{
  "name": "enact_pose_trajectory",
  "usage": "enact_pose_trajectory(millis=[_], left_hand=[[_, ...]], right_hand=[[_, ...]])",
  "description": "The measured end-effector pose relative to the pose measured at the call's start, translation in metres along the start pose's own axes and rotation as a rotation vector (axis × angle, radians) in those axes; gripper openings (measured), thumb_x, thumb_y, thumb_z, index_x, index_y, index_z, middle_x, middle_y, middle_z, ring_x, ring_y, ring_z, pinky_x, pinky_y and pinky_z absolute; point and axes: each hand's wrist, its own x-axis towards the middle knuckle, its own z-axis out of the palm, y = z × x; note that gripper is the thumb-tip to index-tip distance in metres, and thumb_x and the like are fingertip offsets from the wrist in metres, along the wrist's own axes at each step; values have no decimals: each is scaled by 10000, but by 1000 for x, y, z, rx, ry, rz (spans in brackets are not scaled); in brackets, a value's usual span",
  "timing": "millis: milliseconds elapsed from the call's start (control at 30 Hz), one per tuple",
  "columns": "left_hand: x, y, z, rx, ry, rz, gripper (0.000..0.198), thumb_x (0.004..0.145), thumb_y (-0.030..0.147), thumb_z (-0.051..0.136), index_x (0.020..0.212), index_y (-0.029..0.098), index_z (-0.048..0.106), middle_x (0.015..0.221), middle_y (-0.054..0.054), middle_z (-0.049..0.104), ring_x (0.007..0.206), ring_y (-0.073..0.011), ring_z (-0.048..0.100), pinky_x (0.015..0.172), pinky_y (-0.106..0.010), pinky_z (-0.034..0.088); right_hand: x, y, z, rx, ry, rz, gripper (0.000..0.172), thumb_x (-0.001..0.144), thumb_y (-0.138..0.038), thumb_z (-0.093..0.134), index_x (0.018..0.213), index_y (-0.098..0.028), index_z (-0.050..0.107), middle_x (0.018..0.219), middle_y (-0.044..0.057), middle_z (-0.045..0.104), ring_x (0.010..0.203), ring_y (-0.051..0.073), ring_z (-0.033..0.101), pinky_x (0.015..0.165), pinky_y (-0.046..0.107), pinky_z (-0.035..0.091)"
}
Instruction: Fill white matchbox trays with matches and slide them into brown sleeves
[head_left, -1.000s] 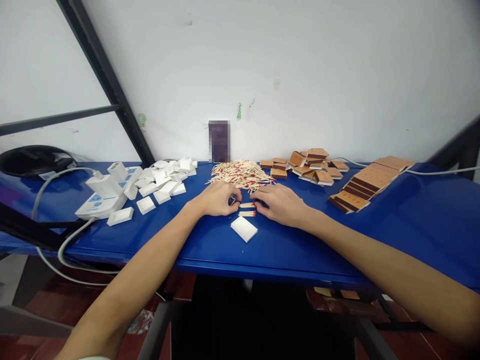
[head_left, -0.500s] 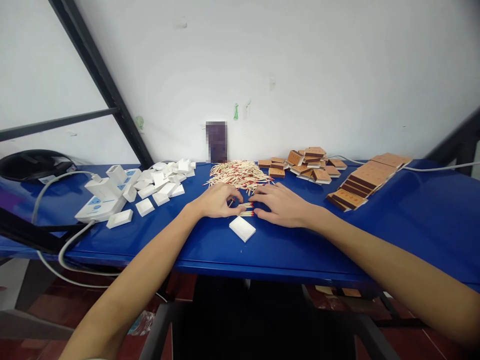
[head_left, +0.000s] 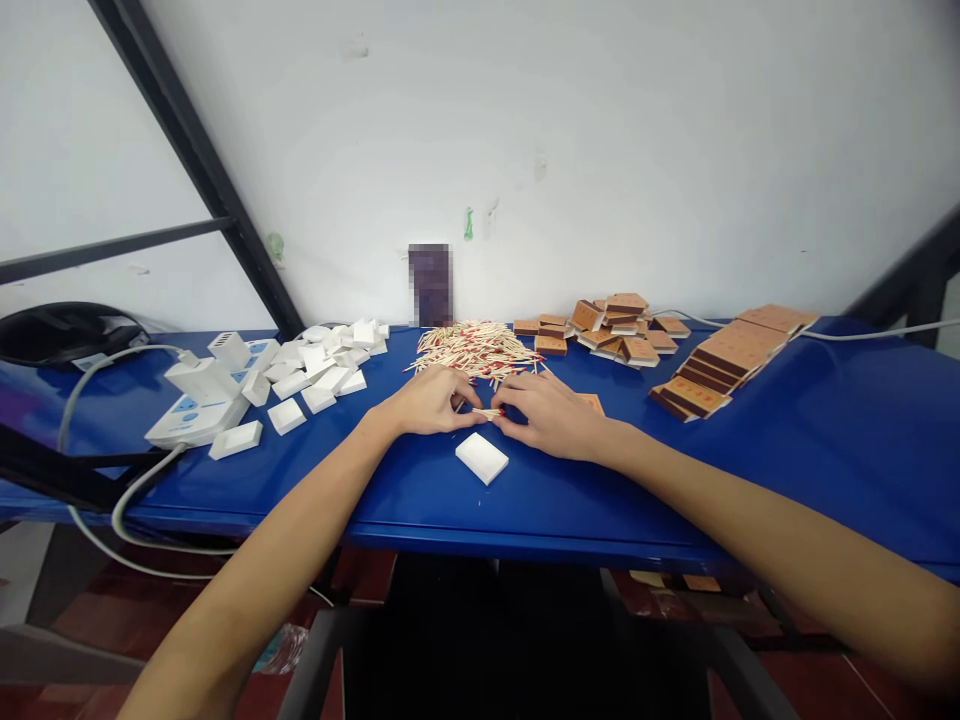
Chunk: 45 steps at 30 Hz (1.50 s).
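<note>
Between my two hands lies a small bundle of matches (head_left: 487, 413), its red heads toward the right. My left hand (head_left: 436, 400) pinches the bundle's left end with thumb and fingertips. At the other end, the thumb and fingers of my right hand (head_left: 551, 412) close round the heads. Just in front of my hands sits a white matchbox tray (head_left: 482, 458) on the blue table. A big heap of loose matches (head_left: 476, 347) lies right behind my hands. Part of an orange-brown matchbox sleeve (head_left: 591, 403) shows behind my right hand.
Several white trays (head_left: 330, 360) are piled at the left, beside a white power strip (head_left: 199, 412) with cables. Brown matchboxes (head_left: 622, 325) are heaped at the back right, with a slanting row of sleeves (head_left: 731, 362) further right. The blue table's (head_left: 525, 530) front edge runs before me.
My right hand has moved slightly left and its fingers have closed on the matches. The matches, spread out before, are now gathered into a tighter bundle. A matchbox sleeve has become visible behind my right hand.
</note>
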Motion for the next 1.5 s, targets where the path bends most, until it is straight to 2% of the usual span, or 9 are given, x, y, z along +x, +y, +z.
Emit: enact_pose_trajectory(millis=[333,500,567,633,733,933,1067,1300,1500], left_hand=[[2,3,4,-59,6,-38,214,834,334,616,852,165,745,687,-7,595,623,-115,510,609,-242,371],[2,0,6,-64,29,-32,188,826,319,618,825,164,723,662,9,575,602,-105,497,606,-244,364],[2,1,6,-72,32,-37,171,816,304,623,826,164,720,655,15,569,596,-103,493,597,-244,361],[3,2,6,-74,33,-38,155,805,284,624,830,164,719,656,17,568,598,-104,493,592,-244,359],[3,3,6,-64,27,-41,149,803,272,621,825,163,720,656,14,573,599,-107,494,593,-248,360],[3,3,8,-24,48,-36,156,808,281,629,867,174,725,722,-6,621,662,-128,538,633,-258,385],[5,2,11,-10,35,-23,133,841,269,590,841,169,677,709,-2,595,667,-134,528,629,-257,367],[6,3,16,75,8,-32,135,917,270,513,873,164,582,817,-37,599,744,-168,545,661,-280,387],[6,4,15,193,-27,6,142,955,269,481,926,157,563,902,-55,615,836,-188,579,717,-293,417]], right_hand=[[2,0,2,-8,22,3,213,953,-280,511,970,-190,703,952,61,733,927,219,635,800,350,359],[3,3,7,103,69,-56,200,939,-209,512,1027,-204,693,950,38,756,865,196,656,989,432,329],[3,4,9,137,70,-67,202,934,-198,515,1022,-204,697,956,52,756,875,199,661,955,403,380],[4,5,10,159,52,-49,198,925,-191,520,997,-197,704,944,66,752,862,201,664,841,342,438],[4,5,10,176,36,-23,191,900,-156,524,958,-188,703,919,64,745,813,188,666,751,294,451],[6,6,14,198,88,-2,159,855,-127,552,911,-180,691,880,59,726,802,183,654,741,280,454],[6,7,15,178,115,4,171,857,-123,550,935,-174,693,884,63,723,803,183,648,750,284,452],[4,4,6,52,61,84,170,880,-178,559,979,-202,695,899,59,726,852,214,648,749,301,431],[6,5,12,73,108,66,122,840,-129,571,899,-182,664,873,57,711,836,199,630,746,283,416]])
